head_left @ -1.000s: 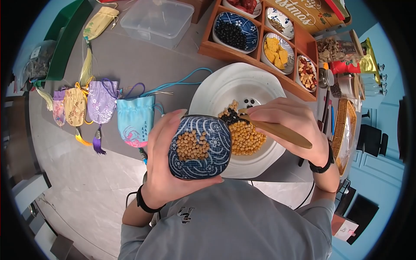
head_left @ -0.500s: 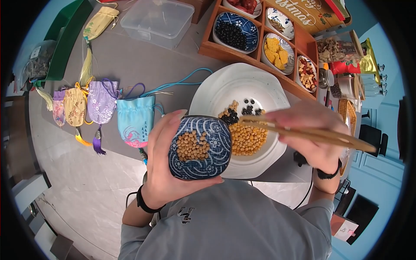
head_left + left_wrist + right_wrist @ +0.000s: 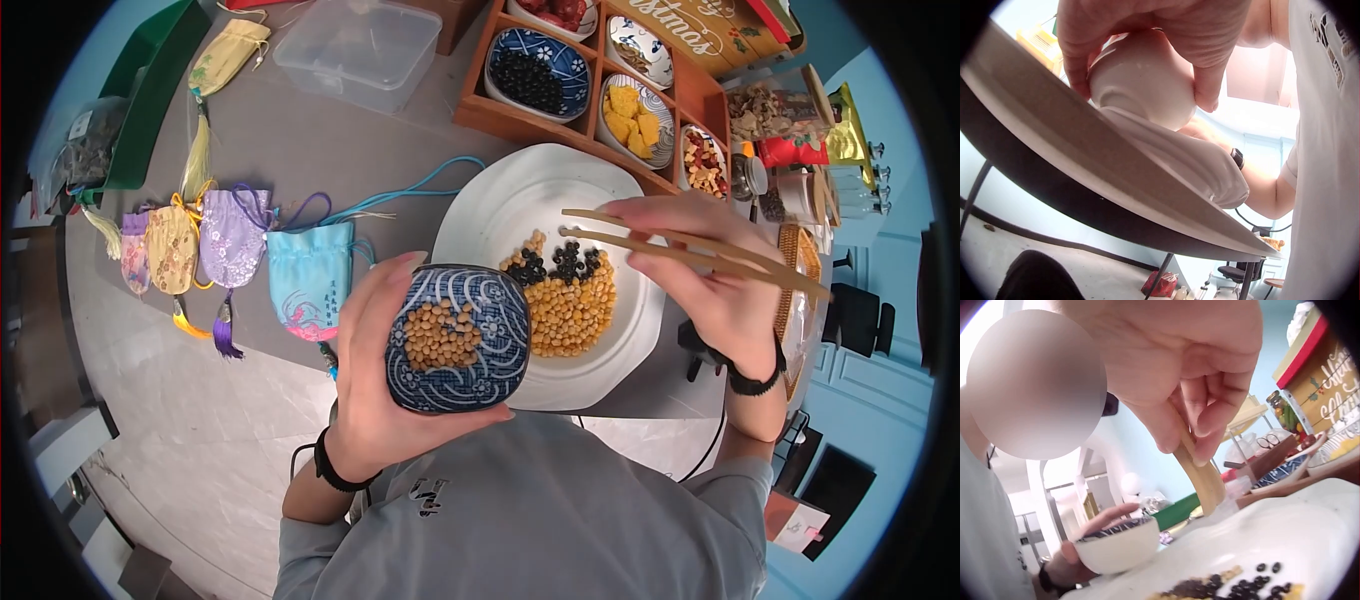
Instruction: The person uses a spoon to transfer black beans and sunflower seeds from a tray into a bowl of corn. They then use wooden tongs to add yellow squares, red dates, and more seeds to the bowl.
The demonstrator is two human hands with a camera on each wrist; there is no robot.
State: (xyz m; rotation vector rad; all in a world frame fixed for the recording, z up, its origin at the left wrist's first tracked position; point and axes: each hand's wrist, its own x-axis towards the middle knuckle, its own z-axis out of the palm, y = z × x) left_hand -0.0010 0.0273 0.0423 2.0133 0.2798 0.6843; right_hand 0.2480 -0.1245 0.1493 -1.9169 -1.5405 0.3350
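Observation:
In the head view my left hand (image 3: 365, 375) holds up a small blue-and-white patterned bowl (image 3: 500, 345), thumb and fingers around its sides, with tan soybeans (image 3: 440, 335) inside. My right hand (image 3: 715, 275) pinches wooden tongs (image 3: 795, 281), whose tips stand apart over the white plate (image 3: 480, 215). Golden kernels (image 3: 575, 315) form a large heap on this plate; black beans (image 3: 575, 262) and a few soybeans (image 3: 537, 241) lie along its far side. The bowl overlaps the plate's left part. Seen in the right wrist view, the tongs (image 3: 1200, 481) point down above the plate.
Behind the plate stands a wooden compartment box (image 3: 590, 95) with small bowls of foods. Drawstring pouches (image 3: 310, 275) with tassels lie at the left. A clear plastic container (image 3: 355, 50) sits at the back, a green bin (image 3: 150, 100) far left, a woven tray (image 3: 800, 300) right.
From down among the black beans, my right hand has drawn the tongs back and then over the plate's far part, their tips spreading. The left hand and bowl have stayed nearly still.

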